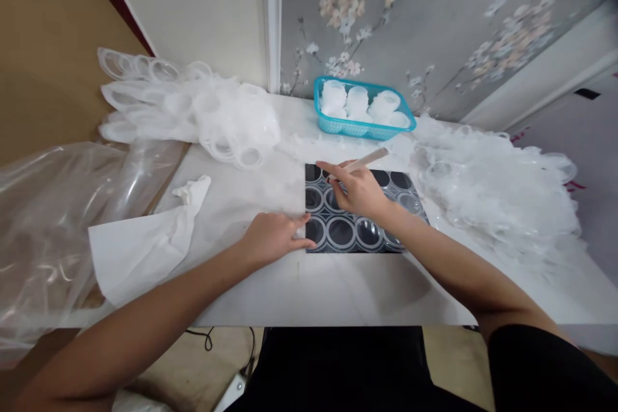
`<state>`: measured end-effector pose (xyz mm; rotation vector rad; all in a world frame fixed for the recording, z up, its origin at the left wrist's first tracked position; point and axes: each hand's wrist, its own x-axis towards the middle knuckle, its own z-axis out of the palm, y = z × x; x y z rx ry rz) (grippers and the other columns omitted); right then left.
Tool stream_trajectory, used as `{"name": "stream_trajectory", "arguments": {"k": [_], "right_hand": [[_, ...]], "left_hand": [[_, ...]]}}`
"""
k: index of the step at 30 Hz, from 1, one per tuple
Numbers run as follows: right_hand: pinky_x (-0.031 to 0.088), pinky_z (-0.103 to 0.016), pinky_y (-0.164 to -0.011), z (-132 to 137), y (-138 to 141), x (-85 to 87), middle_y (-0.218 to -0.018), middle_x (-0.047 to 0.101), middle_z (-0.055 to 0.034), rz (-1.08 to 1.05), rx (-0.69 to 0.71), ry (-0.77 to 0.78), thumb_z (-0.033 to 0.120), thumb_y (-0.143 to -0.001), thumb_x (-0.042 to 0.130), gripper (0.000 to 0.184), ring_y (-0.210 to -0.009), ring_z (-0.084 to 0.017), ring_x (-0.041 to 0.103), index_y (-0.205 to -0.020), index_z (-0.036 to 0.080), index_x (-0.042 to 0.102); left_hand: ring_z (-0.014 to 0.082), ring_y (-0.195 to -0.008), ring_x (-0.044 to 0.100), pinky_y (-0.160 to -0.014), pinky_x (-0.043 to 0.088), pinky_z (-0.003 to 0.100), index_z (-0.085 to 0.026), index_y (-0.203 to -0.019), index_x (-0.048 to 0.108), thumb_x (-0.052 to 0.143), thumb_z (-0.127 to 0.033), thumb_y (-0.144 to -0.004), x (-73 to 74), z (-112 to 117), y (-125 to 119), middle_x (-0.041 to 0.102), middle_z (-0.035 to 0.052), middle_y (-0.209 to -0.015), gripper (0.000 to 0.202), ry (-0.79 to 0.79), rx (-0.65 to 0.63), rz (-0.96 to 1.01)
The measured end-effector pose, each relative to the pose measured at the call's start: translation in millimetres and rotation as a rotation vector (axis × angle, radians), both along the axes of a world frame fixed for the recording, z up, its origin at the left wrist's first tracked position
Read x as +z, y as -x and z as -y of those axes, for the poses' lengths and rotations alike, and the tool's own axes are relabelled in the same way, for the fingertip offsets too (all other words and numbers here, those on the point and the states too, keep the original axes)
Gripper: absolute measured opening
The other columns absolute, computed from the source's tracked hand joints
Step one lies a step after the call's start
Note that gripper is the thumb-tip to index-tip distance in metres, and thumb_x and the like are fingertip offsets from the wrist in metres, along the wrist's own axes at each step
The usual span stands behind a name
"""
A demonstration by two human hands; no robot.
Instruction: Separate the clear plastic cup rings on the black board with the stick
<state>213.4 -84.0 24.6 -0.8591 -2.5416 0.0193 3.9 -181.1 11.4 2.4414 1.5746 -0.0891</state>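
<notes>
A dark tray (360,232) with round clear-lidded cells lies on the white table (338,290) in front of me. My left hand (273,237) rests at the tray's left edge, thumb and fingers pinched against the near-left corner. My right hand (360,190) is over the tray's upper left cells and grips a pale stick (369,158) that points up and to the right.
A turquoise basket (362,125) of clear cups stands at the back. Piles of clear plastic lids lie at the back left (212,116) and right (492,187). White paper (140,244) and a clear plastic bag (43,219) hang over the left edge.
</notes>
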Motion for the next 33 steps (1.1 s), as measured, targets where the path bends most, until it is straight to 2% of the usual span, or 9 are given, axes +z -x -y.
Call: {"name": "stream_trajectory", "arguments": {"k": [4,10,15,18,21,24,26,29,33], "right_hand": [[0.049,-0.041,-0.073,23.8,-4.5,-3.8,-0.079,0.065,-0.0060,0.025,0.061,0.075,0.014,-0.087,0.039,0.063,-0.073,-0.023,0.059,-0.147,0.021,0.023],[0.052,-0.037,-0.060,42.5,-2.1,-18.2,-0.075,0.069,-0.0060,-0.212,-0.070,0.383,0.013,-0.082,0.047,0.092,-0.063,-0.023,0.062,-0.146,0.013,-0.019],[0.054,-0.037,-0.060,37.9,-3.4,-15.1,-0.069,0.070,-0.0017,-0.348,-0.136,0.647,0.011,-0.075,0.054,0.106,-0.058,-0.021,0.065,-0.143,0.013,-0.027],[0.056,-0.035,-0.062,30.7,-3.2,-11.8,-0.068,0.070,0.0011,-0.491,-0.107,0.991,0.013,-0.073,0.058,0.106,-0.061,-0.019,0.067,-0.146,0.016,-0.018],[0.056,-0.034,-0.066,24.4,-1.3,-5.8,-0.065,0.070,0.0022,-0.638,-0.091,1.281,0.013,-0.069,0.062,0.085,-0.062,-0.018,0.068,-0.143,0.016,0.019],[0.055,-0.032,-0.070,20.4,0.7,0.8,-0.066,0.071,0.0000,-0.710,-0.070,1.457,0.010,-0.064,0.066,0.051,-0.064,-0.017,0.069,-0.113,0.015,0.052],[0.055,-0.030,-0.072,18.5,1.9,3.3,-0.069,0.071,-0.0009,-0.774,-0.040,1.544,0.009,-0.064,0.066,0.035,-0.068,-0.016,0.069,-0.097,0.016,0.059],[0.055,-0.029,-0.074,16.6,4.4,4.1,-0.078,0.073,-0.0025,-0.864,-0.008,1.614,0.010,-0.066,0.066,0.023,-0.073,-0.016,0.070,-0.087,0.018,0.059],[0.054,-0.028,-0.075,16.9,10.3,3.2,-0.086,0.074,-0.0030,-0.864,0.034,1.561,0.009,-0.065,0.066,0.019,-0.076,-0.015,0.070,-0.078,0.019,0.056]], "left_hand": [[0.0256,-0.080,0.067,-0.062,0.041,0.028,-0.031,-0.134,0.050,0.045,-0.073,-0.078,1.9,-1.0,-0.5,0.073,0.0062,-0.091,0.069,-0.001,0.018,-0.010],[0.0251,-0.080,0.067,-0.063,0.042,0.029,-0.032,-0.129,0.056,0.046,-0.073,-0.077,1.0,0.2,-1.3,0.073,0.0065,-0.092,0.067,-0.044,0.039,0.003],[0.0247,-0.080,0.067,-0.063,0.042,0.028,-0.033,-0.129,0.055,0.047,-0.073,-0.076,0.9,0.3,-1.0,0.074,0.0055,-0.092,0.067,-0.024,0.057,0.009],[0.0249,-0.081,0.067,-0.063,0.042,0.028,-0.032,-0.131,0.053,0.046,-0.073,-0.077,1.5,0.3,-0.7,0.074,0.0059,-0.093,0.068,-0.014,0.050,0.012],[0.0248,-0.081,0.067,-0.062,0.041,0.028,-0.032,-0.132,0.052,0.046,-0.073,-0.078,2.1,0.6,-0.7,0.073,0.0058,-0.093,0.068,0.005,0.050,0.008],[0.0240,-0.080,0.067,-0.061,0.040,0.028,-0.033,-0.132,0.052,0.045,-0.073,-0.078,2.1,0.8,-0.8,0.073,0.0048,-0.093,0.067,0.019,0.049,0.001],[0.0238,-0.079,0.067,-0.061,0.040,0.028,-0.033,-0.131,0.052,0.045,-0.073,-0.078,1.4,0.8,-0.7,0.073,0.0046,-0.093,0.067,0.016,0.053,-0.003],[0.0248,-0.082,0.067,-0.061,0.040,0.028,-0.034,-0.131,0.053,0.044,-0.074,-0.078,0.3,1.0,-0.3,0.073,0.0044,-0.096,0.067,0.000,0.057,0.003],[0.0258,-0.084,0.067,-0.062,0.040,0.028,-0.035,-0.132,0.052,0.044,-0.073,-0.078,0.8,1.1,-0.5,0.073,0.0040,-0.098,0.066,-0.001,0.045,-0.006]]}}
